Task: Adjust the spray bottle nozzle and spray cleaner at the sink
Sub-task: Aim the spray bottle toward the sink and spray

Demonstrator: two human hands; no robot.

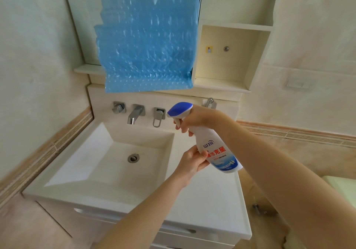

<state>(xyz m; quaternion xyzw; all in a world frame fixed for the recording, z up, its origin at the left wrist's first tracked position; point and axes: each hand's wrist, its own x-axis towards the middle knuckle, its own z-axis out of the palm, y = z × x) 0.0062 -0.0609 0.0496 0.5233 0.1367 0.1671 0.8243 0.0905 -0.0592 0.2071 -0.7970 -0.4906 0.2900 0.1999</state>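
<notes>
A: Item one, sink (107, 152): white square basin at 9 o'clock from the hands, drain (133, 158) at its centre, bowl bare. Open room above it up to the wall fittings.

B: Fittings at 12 o'clock of the basin?

A: Left handle (118, 107), spout (135, 113), right handle (159, 116), all chrome, wall-mounted. Blue plastic sheet (148, 36) hangs over the mirror above them.

B: Item two, the hands?

A: Left hand (192, 165) wrapped around the lower body of the spray bottle (215, 148), thumb on the label. Right hand (196, 118) closed on the neck at 12 o'clock, fingers on the trigger.

B: Bottle position?

A: Held tilted in the air over the tabletop (212, 200), just beyond the basin's right edge, blue-capped nozzle pointing toward 9 o'clock, close to the right handle. Label: red Chinese characters, blue logo above; small print unreadable.

B: Further right?

A: Open wall shelf (227, 56) at 1 o'clock, wall switch (297, 84) at 3 o'clock.
</notes>
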